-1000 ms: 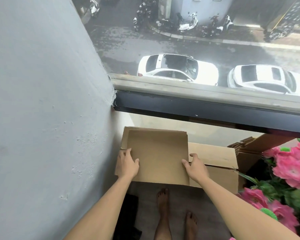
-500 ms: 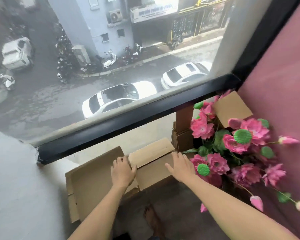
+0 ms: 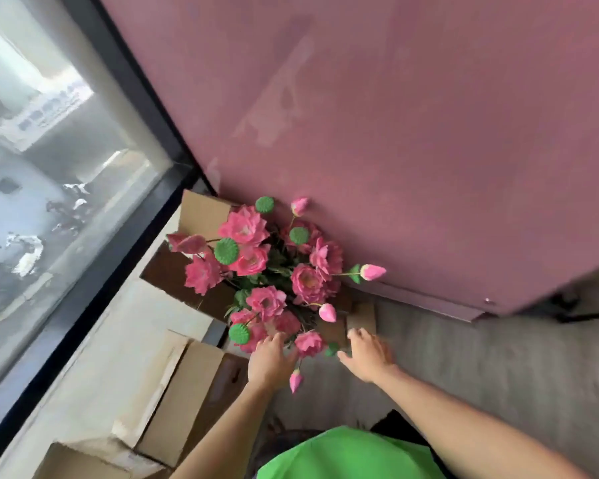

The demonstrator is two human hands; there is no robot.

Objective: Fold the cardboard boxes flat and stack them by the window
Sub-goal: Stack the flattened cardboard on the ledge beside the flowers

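Head camera, looking steeply down into a corner where a window (image 3: 59,188) meets a dusty pink wall (image 3: 412,140). Flattened cardboard boxes (image 3: 184,392) lie along the floor beneath the window, overlapping one another; more cardboard (image 3: 201,210) stands in the corner behind a bunch of pink artificial flowers (image 3: 267,267). The left hand (image 3: 270,361) reaches into the lower blooms, fingers relaxed and gripping nothing that shows, though its fingertips are partly hidden among petals. The right hand (image 3: 367,354) is spread wide, palm down, just beside a small cardboard piece (image 3: 362,316) at the foot of the flowers, holding nothing. The grey floor (image 3: 498,368) fills the right side. The cardboard looks light and stiff across its panels but bends readily at its creases; it is probably best taken by two opposite edges. The flower stems seem easy to snag.
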